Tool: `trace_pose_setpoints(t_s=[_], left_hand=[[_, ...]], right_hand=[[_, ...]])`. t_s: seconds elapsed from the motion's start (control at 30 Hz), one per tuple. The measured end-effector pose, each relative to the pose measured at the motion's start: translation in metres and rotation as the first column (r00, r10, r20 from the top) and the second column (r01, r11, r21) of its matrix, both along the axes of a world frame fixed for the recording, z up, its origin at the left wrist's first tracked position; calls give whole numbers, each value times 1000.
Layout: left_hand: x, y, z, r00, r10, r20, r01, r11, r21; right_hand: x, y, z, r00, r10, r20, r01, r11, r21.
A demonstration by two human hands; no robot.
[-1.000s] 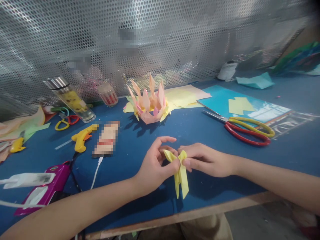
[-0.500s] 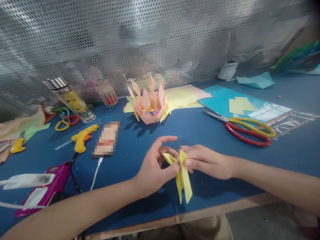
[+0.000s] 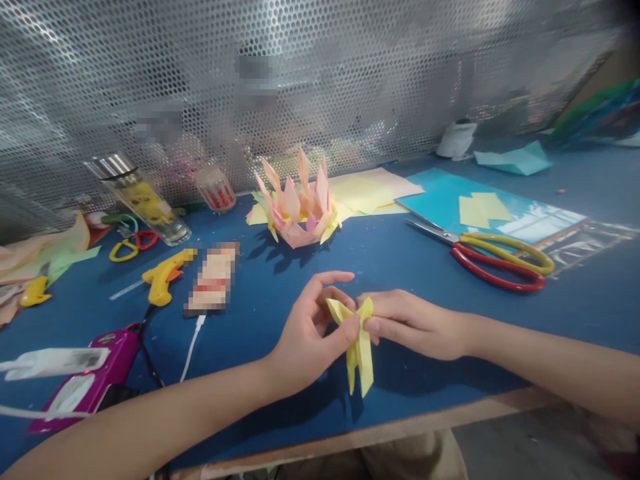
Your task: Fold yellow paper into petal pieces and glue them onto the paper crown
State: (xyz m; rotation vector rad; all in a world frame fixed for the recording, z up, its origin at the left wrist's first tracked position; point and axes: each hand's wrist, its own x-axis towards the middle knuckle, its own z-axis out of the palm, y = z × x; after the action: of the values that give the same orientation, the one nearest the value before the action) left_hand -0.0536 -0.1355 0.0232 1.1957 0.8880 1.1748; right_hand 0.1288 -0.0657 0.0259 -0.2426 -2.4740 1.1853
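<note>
A folded piece of yellow paper (image 3: 361, 363) is held between both hands near the table's front edge, its long strips pointing down toward me. My left hand (image 3: 314, 333) pinches it with the thumb, while the index finger stretches out above. On the other side, my right hand (image 3: 410, 323) grips its upper part between thumb and fingers. Beyond the hands stands a folded paper piece (image 3: 303, 230) with upright pink and peach points and yellow bits around its base. To the right lie large scissors (image 3: 493, 260) with one red and one yellow handle.
At left are a yellow glue gun (image 3: 165, 277), a phone (image 3: 213, 277) on a white cable, a purple power strip (image 3: 95, 380) and a glass bottle (image 3: 145, 200). Yellow slips (image 3: 483, 210) lie on a blue sheet (image 3: 435, 190). A perforated metal panel (image 3: 320, 80) rises behind.
The yellow paper has turned slightly in my fingers, and its hanging strips have swung a little to the left and up. Both hands keep nearly the same place.
</note>
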Motion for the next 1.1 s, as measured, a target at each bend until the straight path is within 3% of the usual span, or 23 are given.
trace_pose_setpoints(t_s=[0.23,0.43,0.63,0.9,1.1], left_hand=[[-1,1,-2,980,-85,178,95,994,-45],[-2,5,0,906,-66,417,116,989,-94],[-1,7,2,934,-30,355,103,977,-188],[-4,13,-2,968,-49,244,125,943,-308],[-5,11,-4,973,-90,212,147,952,-268]], right_hand=[[-2,0,4,998,54,-17,-55,994,-92],[1,1,4,992,-52,-115,39,992,-118],[3,1,0,986,-83,-143,59,985,-161],[1,-1,2,988,-26,-155,18,998,-53],[2,1,1,997,-16,-69,11,997,-76]])
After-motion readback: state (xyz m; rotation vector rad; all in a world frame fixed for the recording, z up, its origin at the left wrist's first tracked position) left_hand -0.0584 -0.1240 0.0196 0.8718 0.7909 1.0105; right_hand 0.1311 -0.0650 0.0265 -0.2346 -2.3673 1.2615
